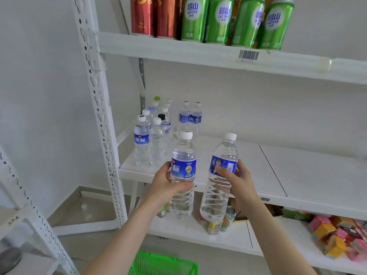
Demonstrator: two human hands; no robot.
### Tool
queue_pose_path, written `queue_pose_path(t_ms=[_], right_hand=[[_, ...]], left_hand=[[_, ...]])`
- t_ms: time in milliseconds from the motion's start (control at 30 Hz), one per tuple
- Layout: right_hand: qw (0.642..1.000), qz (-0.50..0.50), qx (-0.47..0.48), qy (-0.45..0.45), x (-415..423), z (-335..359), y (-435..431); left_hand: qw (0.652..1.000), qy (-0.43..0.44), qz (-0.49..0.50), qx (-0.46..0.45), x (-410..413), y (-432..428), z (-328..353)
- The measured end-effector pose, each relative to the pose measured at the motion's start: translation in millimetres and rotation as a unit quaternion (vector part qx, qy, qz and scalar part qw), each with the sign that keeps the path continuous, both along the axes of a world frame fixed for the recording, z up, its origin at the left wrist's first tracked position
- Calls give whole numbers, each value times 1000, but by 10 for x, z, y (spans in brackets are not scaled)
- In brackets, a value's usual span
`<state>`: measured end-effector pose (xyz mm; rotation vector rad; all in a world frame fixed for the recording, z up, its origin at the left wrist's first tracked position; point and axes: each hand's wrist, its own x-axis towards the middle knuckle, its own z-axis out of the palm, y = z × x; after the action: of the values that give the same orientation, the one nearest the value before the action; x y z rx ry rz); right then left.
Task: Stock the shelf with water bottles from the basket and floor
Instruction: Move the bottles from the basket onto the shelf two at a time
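Two bottles are in our grip, held in the air at the near edge of the middle shelf. Our left hand curls round the left bottle at its blue label. Our right hand wraps the right bottle the same way, and that one leans a little. The two sit just beside each other.

On the shelf's left end a cluster of bottles runs from near to far, directly beyond the left bottle. A pair stands farther back, just right of it. Green cans and red cans line the board overhead. Below us sits the green basket. One floor bottle lies left, behind the post. Cartons crowd the low shelf, right.
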<state>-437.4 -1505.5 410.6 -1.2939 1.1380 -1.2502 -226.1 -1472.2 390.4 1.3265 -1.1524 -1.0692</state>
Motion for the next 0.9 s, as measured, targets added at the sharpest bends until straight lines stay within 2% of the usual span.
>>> queue_pose_path(t_ms=[467, 900], right_hand=[[1000, -14, -10, -15, 360, -172, -1510], [1000, 13, -10, 5, 483, -469, -2935]], left_hand=[[1000, -15, -5, 17, 234, -1638, -207], [994, 36, 94, 42, 115, -2974, -529]])
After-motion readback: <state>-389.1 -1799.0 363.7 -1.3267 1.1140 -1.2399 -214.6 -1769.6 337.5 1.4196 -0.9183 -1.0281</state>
